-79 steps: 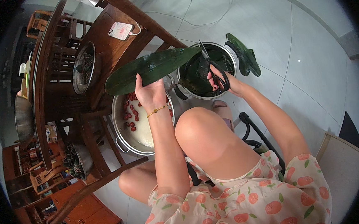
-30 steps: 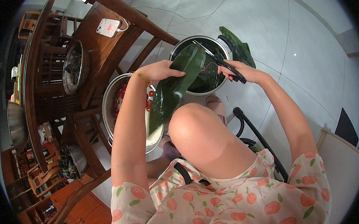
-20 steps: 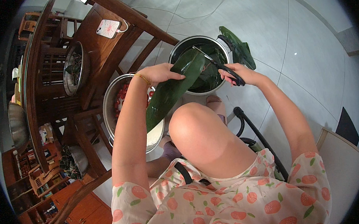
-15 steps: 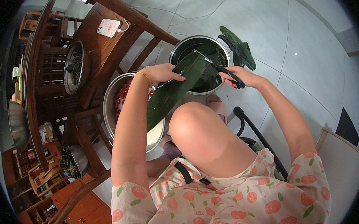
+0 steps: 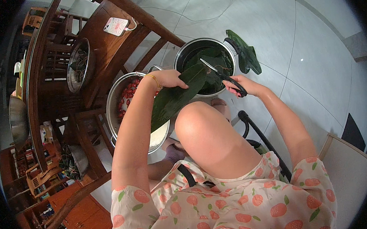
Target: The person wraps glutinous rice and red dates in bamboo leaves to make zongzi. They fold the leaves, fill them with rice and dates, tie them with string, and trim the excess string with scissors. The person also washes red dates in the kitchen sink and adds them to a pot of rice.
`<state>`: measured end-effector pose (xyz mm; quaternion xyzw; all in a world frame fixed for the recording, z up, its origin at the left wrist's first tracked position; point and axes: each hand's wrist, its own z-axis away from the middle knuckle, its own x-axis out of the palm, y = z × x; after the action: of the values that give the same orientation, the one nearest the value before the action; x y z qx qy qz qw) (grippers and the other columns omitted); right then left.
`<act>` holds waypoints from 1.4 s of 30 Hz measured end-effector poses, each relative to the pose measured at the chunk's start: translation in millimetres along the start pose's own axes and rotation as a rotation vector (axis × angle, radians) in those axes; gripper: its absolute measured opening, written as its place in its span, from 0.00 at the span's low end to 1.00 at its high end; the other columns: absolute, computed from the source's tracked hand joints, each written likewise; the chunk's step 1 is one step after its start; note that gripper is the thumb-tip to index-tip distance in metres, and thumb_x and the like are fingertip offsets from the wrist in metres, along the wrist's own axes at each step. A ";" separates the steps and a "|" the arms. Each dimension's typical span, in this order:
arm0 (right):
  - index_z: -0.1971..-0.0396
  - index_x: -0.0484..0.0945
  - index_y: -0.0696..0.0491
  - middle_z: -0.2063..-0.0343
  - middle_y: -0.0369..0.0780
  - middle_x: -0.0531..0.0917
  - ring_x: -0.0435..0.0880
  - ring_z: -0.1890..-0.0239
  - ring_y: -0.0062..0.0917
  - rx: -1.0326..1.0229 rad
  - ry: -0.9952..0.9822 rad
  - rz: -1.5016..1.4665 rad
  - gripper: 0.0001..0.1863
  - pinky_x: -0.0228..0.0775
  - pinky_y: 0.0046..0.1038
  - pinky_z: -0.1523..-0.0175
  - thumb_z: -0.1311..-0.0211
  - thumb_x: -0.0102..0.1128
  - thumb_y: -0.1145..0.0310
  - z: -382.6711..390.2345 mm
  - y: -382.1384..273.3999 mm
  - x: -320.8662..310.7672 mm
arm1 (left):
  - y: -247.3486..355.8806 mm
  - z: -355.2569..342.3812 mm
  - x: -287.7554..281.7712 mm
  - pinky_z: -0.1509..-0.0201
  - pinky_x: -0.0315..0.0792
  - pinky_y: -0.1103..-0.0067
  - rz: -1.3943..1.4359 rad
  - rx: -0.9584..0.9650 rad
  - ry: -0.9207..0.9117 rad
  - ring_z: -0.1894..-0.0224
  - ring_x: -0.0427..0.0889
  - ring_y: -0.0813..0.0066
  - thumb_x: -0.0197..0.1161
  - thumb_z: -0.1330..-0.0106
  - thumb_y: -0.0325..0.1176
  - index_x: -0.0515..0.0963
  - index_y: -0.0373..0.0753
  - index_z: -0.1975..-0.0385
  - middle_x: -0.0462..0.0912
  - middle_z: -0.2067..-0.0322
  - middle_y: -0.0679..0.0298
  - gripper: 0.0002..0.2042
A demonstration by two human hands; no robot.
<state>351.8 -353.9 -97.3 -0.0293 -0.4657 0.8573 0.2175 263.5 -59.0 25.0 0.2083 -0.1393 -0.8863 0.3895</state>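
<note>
My left hand (image 5: 171, 79) is closed on a long, wide green leaf (image 5: 172, 99), which slants down toward my lap. In my right hand (image 5: 245, 86) is a pair of black-handled scissors (image 5: 219, 73), their blades at the leaf's far end. Behind the leaf tip stands a metal pot (image 5: 181, 49) of dark liquid with more leaves (image 5: 213, 58) in it. A larger metal pot (image 5: 110, 112), partly hidden by my left forearm and the leaf, holds red dates (image 5: 128, 92) and something white (image 5: 159, 137).
Two leaves (image 5: 245, 54) lie on the tiled floor beside the dark pot. At the left, a wooden bench (image 5: 99, 48) carries a charging phone (image 5: 116, 26) and a metal bowl (image 5: 79, 66). A black tubular frame (image 5: 262, 139) stands to the right of my knee.
The leaf's far end looks shorter and no longer reaches as far past my left hand. The scissors have shifted slightly down, and a thin strand now shows by their blades.
</note>
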 end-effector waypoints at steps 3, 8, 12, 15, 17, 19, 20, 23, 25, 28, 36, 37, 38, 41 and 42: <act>0.75 0.75 0.54 0.84 0.35 0.76 0.76 0.84 0.22 0.012 0.112 0.350 0.27 0.69 0.26 0.77 0.36 0.58 0.42 -8.7 9.0 -1.0 | 2.7 21.1 -1.1 0.54 0.75 0.75 0.022 0.016 0.092 0.63 0.82 0.74 0.67 0.38 0.38 0.81 0.29 0.54 0.85 0.61 0.60 0.19; 0.70 0.78 0.57 0.74 0.53 0.83 0.85 0.68 0.46 -0.117 0.529 0.902 0.21 0.76 0.43 0.63 0.41 0.59 0.51 -0.8 -2.7 9.3 | -29.8 110.3 -16.3 0.56 0.77 0.74 0.561 0.188 0.590 0.59 0.82 0.73 0.63 0.34 0.33 0.78 0.29 0.54 0.84 0.60 0.60 0.15; 0.62 0.76 0.57 0.69 0.50 0.84 0.84 0.63 0.42 -0.091 0.532 1.097 0.19 0.76 0.40 0.59 0.42 0.63 0.55 17.6 -55.0 24.6 | -106.3 176.2 -2.6 0.52 0.77 0.75 1.086 0.418 0.932 0.58 0.83 0.71 0.59 0.32 0.28 0.76 0.33 0.52 0.84 0.58 0.62 0.11; 0.58 0.76 0.56 0.63 0.45 0.82 0.83 0.60 0.38 -0.534 0.663 1.023 0.19 0.76 0.37 0.59 0.44 0.66 0.60 32.5 -92.8 49.1 | -161.5 184.6 30.7 0.53 0.78 0.74 1.225 0.252 0.976 0.58 0.84 0.71 0.57 0.32 0.26 0.75 0.34 0.51 0.83 0.58 0.62 0.11; 0.56 0.76 0.56 0.61 0.43 0.81 0.82 0.59 0.37 -0.773 0.651 1.066 0.19 0.75 0.35 0.59 0.48 0.68 0.67 36.2 -119.4 60.1 | -186.6 182.7 57.0 0.55 0.78 0.74 1.208 0.173 1.002 0.59 0.83 0.71 0.57 0.33 0.26 0.75 0.33 0.51 0.83 0.59 0.62 0.12; 0.56 0.76 0.56 0.59 0.41 0.80 0.81 0.59 0.36 -1.012 0.628 1.106 0.21 0.74 0.33 0.59 0.52 0.69 0.71 37.5 -144.7 69.9 | -202.8 182.9 77.0 0.55 0.78 0.75 1.148 0.184 1.027 0.58 0.83 0.71 0.57 0.34 0.25 0.75 0.32 0.51 0.82 0.57 0.61 0.12; 0.56 0.76 0.56 0.59 0.41 0.79 0.81 0.60 0.35 -1.128 0.614 1.125 0.22 0.74 0.32 0.59 0.54 0.70 0.72 36.8 -156.5 75.4 | -208.4 184.5 83.8 0.54 0.77 0.75 1.145 0.158 1.065 0.58 0.82 0.71 0.57 0.34 0.25 0.75 0.32 0.51 0.82 0.57 0.61 0.12; 0.59 0.77 0.55 0.62 0.40 0.79 0.81 0.60 0.35 -1.328 0.575 1.135 0.21 0.75 0.32 0.58 0.58 0.69 0.73 32.6 -184.6 98.2 | -217.0 192.5 98.0 0.51 0.76 0.75 1.204 0.197 1.090 0.56 0.82 0.71 0.57 0.34 0.25 0.74 0.31 0.51 0.82 0.56 0.60 0.13; 0.60 0.78 0.55 0.63 0.40 0.79 0.81 0.60 0.34 -1.395 0.556 1.144 0.20 0.75 0.32 0.58 0.58 0.69 0.73 28.4 -198.8 113.6 | -219.7 198.3 101.9 0.50 0.76 0.74 1.249 0.231 1.110 0.55 0.82 0.71 0.57 0.34 0.25 0.74 0.31 0.50 0.82 0.55 0.60 0.13; 0.60 0.79 0.54 0.63 0.40 0.80 0.81 0.60 0.36 -1.468 0.512 1.169 0.20 0.76 0.35 0.57 0.58 0.69 0.74 21.1 -215.1 132.9 | -222.3 209.5 103.8 0.50 0.75 0.75 1.274 0.264 1.134 0.54 0.81 0.71 0.57 0.33 0.26 0.74 0.31 0.50 0.82 0.55 0.61 0.13; 0.54 0.75 0.54 0.57 0.39 0.77 0.80 0.56 0.38 -0.984 0.257 1.277 0.21 0.75 0.36 0.55 0.51 0.69 0.73 -14.5 -236.0 188.2 | -238.1 255.4 110.2 0.49 0.75 0.72 1.409 0.328 1.303 0.53 0.81 0.69 0.55 0.33 0.26 0.73 0.32 0.51 0.81 0.54 0.60 0.12; 0.56 0.76 0.54 0.58 0.40 0.77 0.80 0.56 0.37 -0.979 0.237 1.349 0.20 0.75 0.36 0.55 0.50 0.69 0.72 -22.8 -238.3 194.9 | -240.1 254.1 111.5 0.49 0.75 0.71 1.460 0.316 1.294 0.53 0.81 0.69 0.55 0.33 0.26 0.73 0.33 0.51 0.81 0.54 0.60 0.12; 0.57 0.77 0.54 0.60 0.40 0.77 0.81 0.55 0.36 -0.966 0.222 1.423 0.18 0.76 0.37 0.55 0.50 0.69 0.71 -31.6 -240.7 201.5 | -242.0 252.4 113.0 0.49 0.75 0.70 1.511 0.305 1.282 0.53 0.81 0.68 0.55 0.33 0.26 0.73 0.33 0.51 0.81 0.54 0.60 0.12; 0.64 0.78 0.57 0.62 0.42 0.77 0.81 0.56 0.37 -0.945 0.174 1.602 0.14 0.77 0.37 0.54 0.52 0.69 0.72 -59.6 -243.5 220.5 | -244.0 237.4 118.4 0.48 0.75 0.67 1.587 0.336 1.162 0.51 0.79 0.68 0.54 0.33 0.24 0.71 0.34 0.50 0.80 0.53 0.59 0.12; 0.66 0.78 0.58 0.62 0.42 0.77 0.81 0.56 0.37 -0.939 0.165 1.647 0.14 0.77 0.37 0.54 0.53 0.69 0.72 -68.8 -242.4 228.1 | -244.2 234.4 120.5 0.48 0.75 0.69 1.601 0.293 1.133 0.52 0.79 0.68 0.53 0.33 0.23 0.71 0.33 0.50 0.79 0.53 0.59 0.13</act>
<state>246.9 -94.2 95.2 -0.4929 -0.5790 0.4617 -0.4568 -76.4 31.2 98.7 0.4919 -0.1402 -0.1050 0.8529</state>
